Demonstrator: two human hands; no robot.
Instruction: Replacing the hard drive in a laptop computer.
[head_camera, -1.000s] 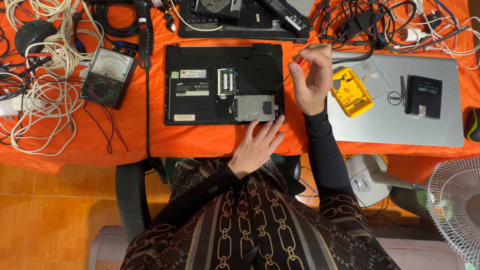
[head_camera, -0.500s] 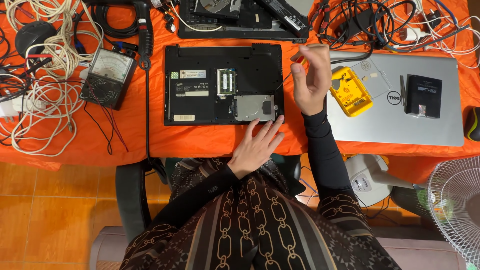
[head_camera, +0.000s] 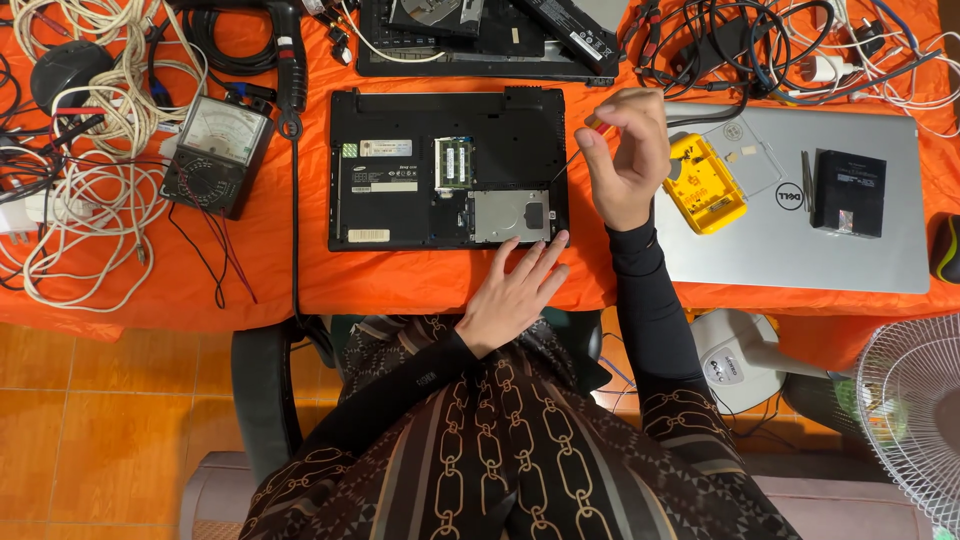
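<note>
A black laptop (head_camera: 400, 130) lies upside down on the orange table with its bottom cover off, showing a green memory module (head_camera: 454, 162) and a silver hard drive (head_camera: 510, 216). My right hand (head_camera: 622, 160) holds a small screwdriver (head_camera: 592, 127) with an orange handle; its thin shaft slants down-left to the laptop's right edge. My left hand (head_camera: 515, 292) rests flat on the table's front edge, fingertips touching the laptop's near corner by the drive.
A silver closed laptop (head_camera: 870, 255) lies at right, bearing a yellow case (head_camera: 703, 183) and a black box (head_camera: 848, 192). An analog multimeter (head_camera: 215, 152) and white cables (head_camera: 75, 200) are at left. Another dismantled laptop (head_camera: 480, 40) sits behind. A fan (head_camera: 910, 410) stands at lower right.
My right hand has shifted slightly up, turning the screwdriver between its fingers. The left hand has stayed put.
</note>
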